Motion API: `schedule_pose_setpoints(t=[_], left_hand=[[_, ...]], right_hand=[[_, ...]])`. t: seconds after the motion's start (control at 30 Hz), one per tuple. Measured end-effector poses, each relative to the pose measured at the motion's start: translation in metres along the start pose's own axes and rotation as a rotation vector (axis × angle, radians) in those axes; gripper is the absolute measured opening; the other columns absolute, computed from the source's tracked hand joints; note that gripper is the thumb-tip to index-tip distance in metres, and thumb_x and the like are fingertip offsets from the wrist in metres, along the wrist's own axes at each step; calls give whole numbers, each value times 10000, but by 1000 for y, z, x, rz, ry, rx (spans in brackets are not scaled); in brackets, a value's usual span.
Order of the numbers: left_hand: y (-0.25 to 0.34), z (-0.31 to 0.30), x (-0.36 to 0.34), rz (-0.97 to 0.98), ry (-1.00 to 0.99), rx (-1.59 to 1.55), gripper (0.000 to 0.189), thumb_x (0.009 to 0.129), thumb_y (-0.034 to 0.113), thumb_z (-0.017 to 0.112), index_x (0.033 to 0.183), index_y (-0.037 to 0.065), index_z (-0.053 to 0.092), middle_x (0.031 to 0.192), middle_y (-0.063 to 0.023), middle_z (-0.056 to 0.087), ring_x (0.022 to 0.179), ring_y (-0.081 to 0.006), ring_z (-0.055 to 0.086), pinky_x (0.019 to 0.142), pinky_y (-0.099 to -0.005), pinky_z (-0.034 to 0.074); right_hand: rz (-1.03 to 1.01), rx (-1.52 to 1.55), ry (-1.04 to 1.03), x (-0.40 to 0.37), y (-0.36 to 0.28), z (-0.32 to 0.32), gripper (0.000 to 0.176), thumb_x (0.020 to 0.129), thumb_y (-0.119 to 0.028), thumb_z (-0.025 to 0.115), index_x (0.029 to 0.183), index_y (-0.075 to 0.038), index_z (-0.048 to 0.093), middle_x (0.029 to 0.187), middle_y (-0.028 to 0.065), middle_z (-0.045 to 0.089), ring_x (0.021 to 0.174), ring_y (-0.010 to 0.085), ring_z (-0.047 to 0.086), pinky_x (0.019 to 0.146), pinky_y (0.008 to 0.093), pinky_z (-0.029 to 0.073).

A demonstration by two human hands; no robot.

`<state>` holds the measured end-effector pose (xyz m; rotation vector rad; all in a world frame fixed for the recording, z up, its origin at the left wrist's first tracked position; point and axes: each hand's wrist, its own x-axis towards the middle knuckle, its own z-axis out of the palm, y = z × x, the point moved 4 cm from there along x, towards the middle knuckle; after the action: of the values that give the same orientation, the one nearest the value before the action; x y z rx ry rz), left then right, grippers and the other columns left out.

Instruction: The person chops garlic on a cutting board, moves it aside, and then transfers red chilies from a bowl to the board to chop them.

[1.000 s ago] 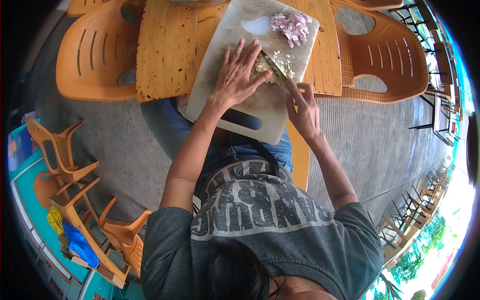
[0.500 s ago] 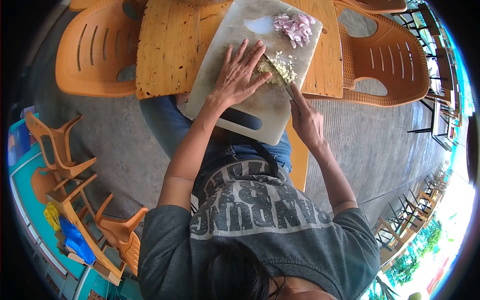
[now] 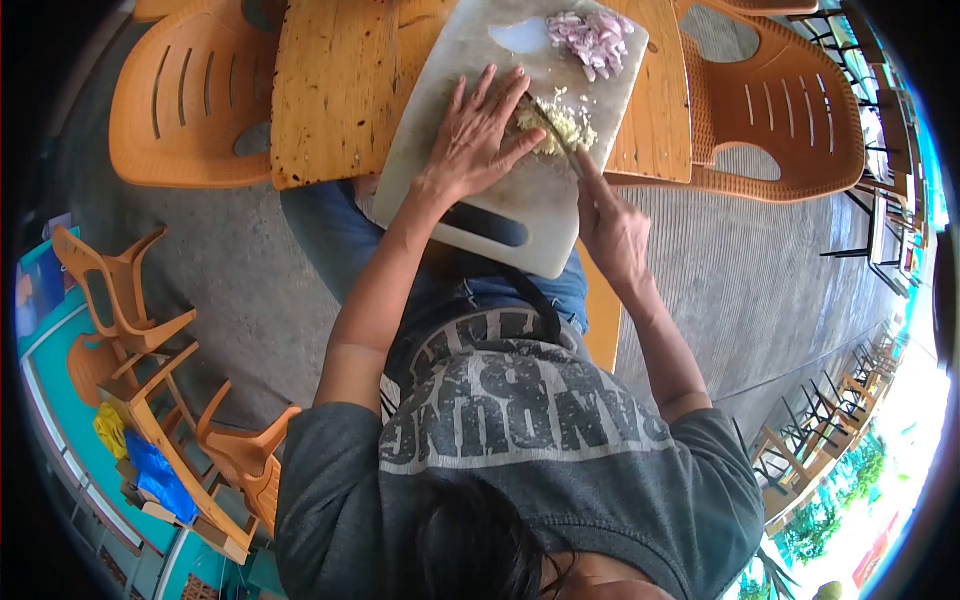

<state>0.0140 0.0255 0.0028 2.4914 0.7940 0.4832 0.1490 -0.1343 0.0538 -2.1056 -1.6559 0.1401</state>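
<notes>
My right hand (image 3: 613,232) is wrapped round the handle of a knife (image 3: 556,134). Its blade slants across a small pile of minced garlic (image 3: 574,128) on a pale cutting board (image 3: 418,120). My left hand (image 3: 474,145) has its fingers stretched and spread, with the fingertips right at the front end of the blade and the thumb reaching over the edge of the garlic. A heap of chopped red onion (image 3: 594,40) lies at the far right of the board, beyond the garlic.
The board overhangs the near edge of a wooden table (image 3: 330,100), above my lap. Orange plastic chairs stand at the left (image 3: 190,100) and right (image 3: 790,110) of the table. More chairs and a wooden bench (image 3: 165,440) with a blue bag (image 3: 158,480) are at the lower left.
The board and both hands sit slightly higher in view. The knife handle and right hand have shifted a little towards the far side, while the left hand stays by the blade's front end.
</notes>
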Motion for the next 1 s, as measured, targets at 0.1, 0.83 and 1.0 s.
schedule_pose_setpoints(t=[0.1,0.83,1.0], left_hand=[[-2,-2,6,8,-5,32,820,981,698,270,1582,142,227,1640,-61,240,1531,-316,109,1240,-528,34],[-2,1,1,-15,-4,18,879,966,723,259,1583,101,193,1645,-94,207,1529,-312,120,1248,-503,51],[-3,0,0,-33,-6,0,866,972,715,249,1582,102,199,1644,-105,205,1528,-310,122,1251,-493,52]], right_hand=[[-5,65,65,1,20,7,447,947,-176,637,1387,-219,577,727,91,617,539,241,627,458,385,487],[-117,69,189,5,12,4,447,807,31,702,1228,-119,700,823,67,509,750,225,492,723,361,431],[-54,103,168,14,12,-4,437,803,34,697,1211,-123,713,781,56,480,740,224,483,726,372,421]])
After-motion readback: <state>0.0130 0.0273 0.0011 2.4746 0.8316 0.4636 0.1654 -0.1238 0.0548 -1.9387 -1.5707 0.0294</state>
